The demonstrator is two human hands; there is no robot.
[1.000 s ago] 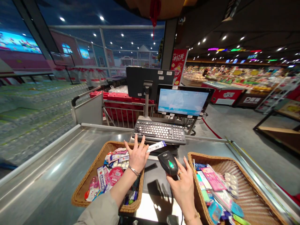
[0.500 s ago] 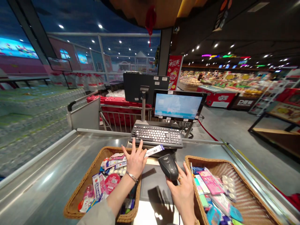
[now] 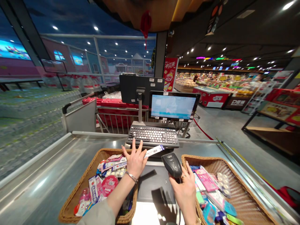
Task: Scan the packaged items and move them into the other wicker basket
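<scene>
Just below the keyboard (image 3: 152, 136), the left hand (image 3: 134, 162) holds a barcoded packet (image 3: 154, 151), fingers spread. The right hand (image 3: 185, 193) has its fingers clamped on a barcode scanner (image 3: 172, 165).

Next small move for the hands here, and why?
Probably bring the white barcoded packet in the left hand closer to the black handheld scanner in the right hand: its printed end points toward the scanner, but the two are not touching.

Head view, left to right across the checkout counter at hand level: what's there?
Left wicker basket → left hand → barcoded packet → handheld barcode scanner, gripped by right hand → right wicker basket
</scene>
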